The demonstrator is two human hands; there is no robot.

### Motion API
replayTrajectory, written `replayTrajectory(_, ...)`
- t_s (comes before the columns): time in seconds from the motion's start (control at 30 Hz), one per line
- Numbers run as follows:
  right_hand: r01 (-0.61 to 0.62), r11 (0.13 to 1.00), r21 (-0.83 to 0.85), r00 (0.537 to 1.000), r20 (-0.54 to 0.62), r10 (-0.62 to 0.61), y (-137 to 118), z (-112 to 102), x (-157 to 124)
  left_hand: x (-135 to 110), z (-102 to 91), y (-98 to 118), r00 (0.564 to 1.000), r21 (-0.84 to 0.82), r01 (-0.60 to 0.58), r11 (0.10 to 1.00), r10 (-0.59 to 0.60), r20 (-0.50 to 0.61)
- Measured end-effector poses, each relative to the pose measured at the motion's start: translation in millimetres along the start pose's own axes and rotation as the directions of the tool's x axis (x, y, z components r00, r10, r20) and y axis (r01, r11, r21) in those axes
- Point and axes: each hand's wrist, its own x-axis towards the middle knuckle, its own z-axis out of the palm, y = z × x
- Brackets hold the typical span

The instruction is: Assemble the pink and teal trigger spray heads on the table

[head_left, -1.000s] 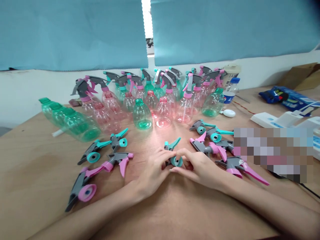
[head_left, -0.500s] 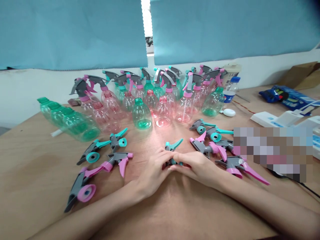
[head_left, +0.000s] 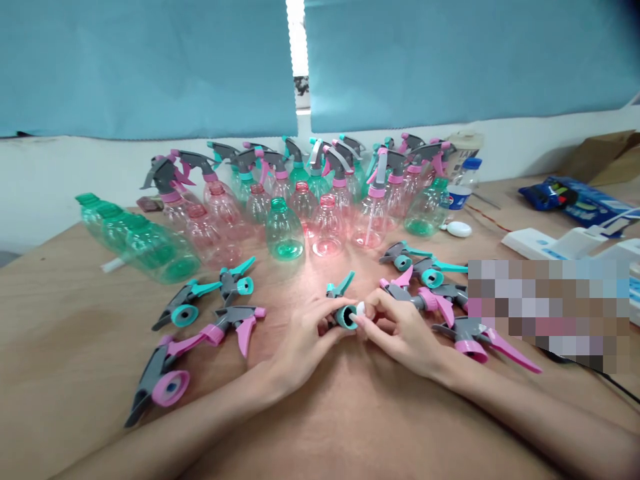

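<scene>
My left hand grips a grey spray head with a teal collar and trigger, its collar opening turned toward my right hand. My right hand pinches a small white piece right at that teal collar. Both forearms rest on the wooden table. Loose spray heads lie on either side: teal and pink ones to the left, several more to the right.
Behind stand many clear pink and green spray bottles, some capped with spray heads, some uncapped. Green bottles lie on their sides at the left. At the right are a white box, a blue packet and a blurred patch.
The spray head has been turned so its teal collar faces my right hand, and a small white piece now shows in my right fingers at the collar.
</scene>
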Motion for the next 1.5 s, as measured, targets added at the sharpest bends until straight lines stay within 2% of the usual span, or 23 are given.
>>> replayTrajectory(0.2, -0.018, 0.999, 0.044, 0.987, -0.158, 0.025, 0.1, -1.9, -1.9, -0.8, -1.0, 2.2, 0.997, -0.010, 0.046, 0.999, -0.047, -0.057)
replayTrajectory(0.33, -0.060, 0.997, 0.058, 0.989, -0.135, 0.067, 0.6, -2.9, -1.5, -2.0, 0.0, 0.5, 0.997, -0.011, 0.074, 0.997, -0.074, -0.031)
replayTrajectory(0.53, -0.035, 0.993, -0.111, 0.990, -0.142, 0.019, 0.6, -5.9, -0.8, -2.3, 0.3, 0.1, 0.999, -0.012, 0.053, 0.999, -0.053, 0.011)
replayTrajectory(0.73, 0.069, 0.996, -0.058, 0.988, -0.133, -0.076, -5.3, -5.1, -1.6, -1.0, -0.8, 3.5, 0.999, -0.037, 0.043, 0.998, -0.042, 0.020)
replayTrajectory(1.0, 0.136, 0.978, -0.161, 0.979, -0.132, -0.158, -7.5, -6.0, -3.2, -0.4, -0.4, 2.3, 1.000, -0.036, 0.006, 0.999, -0.005, 0.015)
replayTrajectory(1.2, 0.085, 0.994, -0.073, 0.984, -0.148, -0.095, -2.5, -2.9, -6.0, -0.6, 0.2, 2.2, 1.000, -0.020, 0.014, 1.000, -0.014, 0.016)
replayTrajectory(1.5, 0.071, 0.990, -0.119, 0.990, -0.109, -0.084, -3.4, -5.7, -4.8, -2.0, 0.9, 0.9, 1.000, -0.036, -0.003, 0.999, 0.004, 0.022)
